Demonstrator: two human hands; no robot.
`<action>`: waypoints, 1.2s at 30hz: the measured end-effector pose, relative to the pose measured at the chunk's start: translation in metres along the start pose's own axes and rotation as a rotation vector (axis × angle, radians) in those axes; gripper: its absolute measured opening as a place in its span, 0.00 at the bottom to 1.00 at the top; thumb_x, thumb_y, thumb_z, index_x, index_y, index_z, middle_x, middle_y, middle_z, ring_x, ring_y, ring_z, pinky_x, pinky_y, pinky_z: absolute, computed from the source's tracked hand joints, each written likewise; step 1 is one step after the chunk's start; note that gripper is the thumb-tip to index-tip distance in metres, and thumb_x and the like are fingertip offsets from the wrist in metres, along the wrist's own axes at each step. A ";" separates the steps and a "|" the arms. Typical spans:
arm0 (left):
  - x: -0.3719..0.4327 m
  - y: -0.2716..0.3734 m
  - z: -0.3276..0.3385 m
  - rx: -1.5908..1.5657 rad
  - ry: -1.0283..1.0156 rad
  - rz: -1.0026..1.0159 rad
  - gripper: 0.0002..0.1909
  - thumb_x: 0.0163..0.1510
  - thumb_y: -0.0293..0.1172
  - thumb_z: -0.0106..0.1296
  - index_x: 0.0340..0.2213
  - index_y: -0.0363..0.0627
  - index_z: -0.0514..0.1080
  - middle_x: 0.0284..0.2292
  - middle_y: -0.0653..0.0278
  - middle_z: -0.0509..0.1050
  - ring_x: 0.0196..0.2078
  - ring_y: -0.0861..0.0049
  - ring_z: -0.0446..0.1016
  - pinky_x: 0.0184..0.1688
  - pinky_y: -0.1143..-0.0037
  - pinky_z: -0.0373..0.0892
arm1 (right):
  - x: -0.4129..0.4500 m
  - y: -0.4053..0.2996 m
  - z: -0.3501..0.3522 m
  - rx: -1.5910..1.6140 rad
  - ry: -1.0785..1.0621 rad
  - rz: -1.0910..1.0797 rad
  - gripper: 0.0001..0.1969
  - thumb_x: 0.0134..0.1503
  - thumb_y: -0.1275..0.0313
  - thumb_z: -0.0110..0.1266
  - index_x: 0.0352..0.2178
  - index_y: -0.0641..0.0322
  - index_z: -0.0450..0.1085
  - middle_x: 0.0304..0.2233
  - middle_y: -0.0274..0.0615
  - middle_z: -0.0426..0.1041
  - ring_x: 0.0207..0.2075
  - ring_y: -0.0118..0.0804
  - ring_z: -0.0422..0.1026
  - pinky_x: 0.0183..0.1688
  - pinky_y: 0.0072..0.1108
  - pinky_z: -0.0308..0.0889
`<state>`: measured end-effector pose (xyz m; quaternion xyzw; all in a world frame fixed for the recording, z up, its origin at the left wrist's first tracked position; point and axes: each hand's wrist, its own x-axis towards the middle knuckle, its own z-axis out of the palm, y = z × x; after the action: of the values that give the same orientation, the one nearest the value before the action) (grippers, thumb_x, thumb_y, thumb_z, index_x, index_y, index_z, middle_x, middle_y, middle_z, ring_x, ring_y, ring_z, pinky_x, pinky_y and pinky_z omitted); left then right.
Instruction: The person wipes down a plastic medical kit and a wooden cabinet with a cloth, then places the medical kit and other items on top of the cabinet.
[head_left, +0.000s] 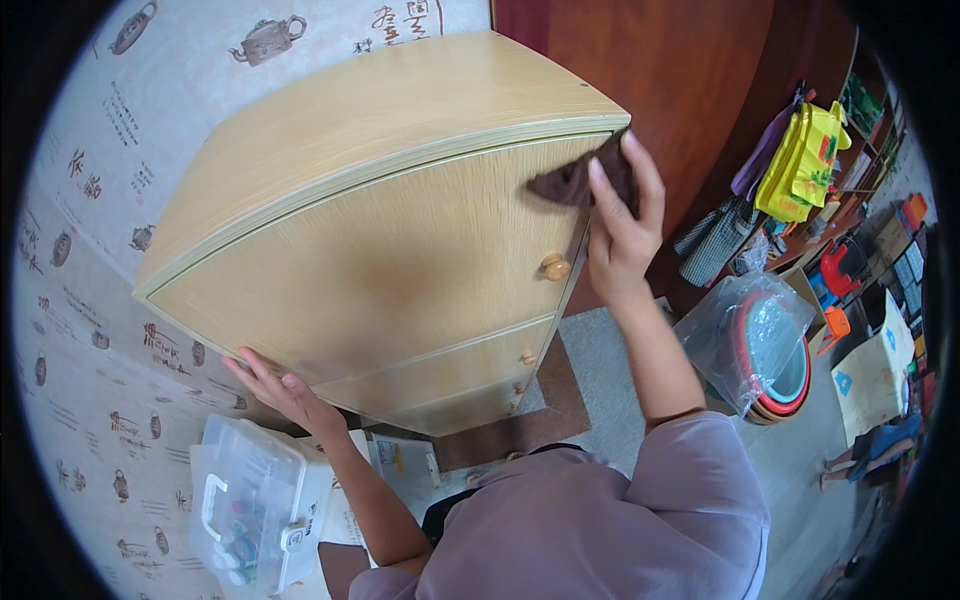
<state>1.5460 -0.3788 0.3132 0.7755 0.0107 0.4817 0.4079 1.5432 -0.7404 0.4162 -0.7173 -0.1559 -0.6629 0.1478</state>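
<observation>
A light wooden cabinet (337, 247) with a door and drawers below stands before me against a papered wall. My right hand (626, 217) grips a dark brown cloth (570, 184) and presses it to the upper right corner of the door, above a round wooden knob (555, 267). Part of the cloth is hidden behind my fingers. My left hand (289, 394) rests, fingers apart, against the cabinet's left edge and holds nothing. Smaller knobs (529, 359) sit on the drawer fronts lower down.
Below my left arm is a clear plastic storage box (255, 495) with a white handle. On the right, stacked basins (795, 367) stand partly under a plastic bag (705, 330). Yellow bags (802, 165) hang by a reddish wooden panel (660, 67). A person's legs (870, 454) show at far right.
</observation>
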 end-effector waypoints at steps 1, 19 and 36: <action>-0.001 -0.002 0.000 0.005 -0.002 0.009 0.43 0.61 0.64 0.25 0.63 0.40 0.51 0.67 0.48 0.40 0.69 0.53 0.41 0.66 0.57 0.40 | -0.016 -0.003 0.001 0.044 -0.007 0.061 0.22 0.48 0.88 0.55 0.44 0.57 0.76 0.55 0.53 0.64 0.56 0.52 0.66 0.56 0.29 0.65; -0.006 -0.001 -0.008 -0.041 -0.050 0.016 0.40 0.63 0.62 0.27 0.63 0.42 0.54 0.67 0.52 0.39 0.70 0.59 0.40 0.67 0.62 0.39 | -0.269 -0.036 -0.009 0.006 -0.545 0.364 0.28 0.55 0.73 0.57 0.55 0.73 0.58 0.62 0.77 0.42 0.62 0.80 0.45 0.60 0.54 0.53; -0.089 -0.008 -0.191 -0.096 0.516 -0.186 0.43 0.62 0.64 0.19 0.53 0.36 0.64 0.50 0.49 0.70 0.51 0.68 0.70 0.54 0.68 0.63 | -0.241 -0.215 0.139 -0.132 -0.630 -0.593 0.27 0.61 0.64 0.36 0.62 0.45 0.56 0.65 0.24 0.54 0.62 0.24 0.59 0.66 0.36 0.33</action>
<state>1.3571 -0.2903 0.2813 0.6026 0.1624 0.6239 0.4704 1.5613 -0.4937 0.1663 -0.8166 -0.3499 -0.4339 -0.1501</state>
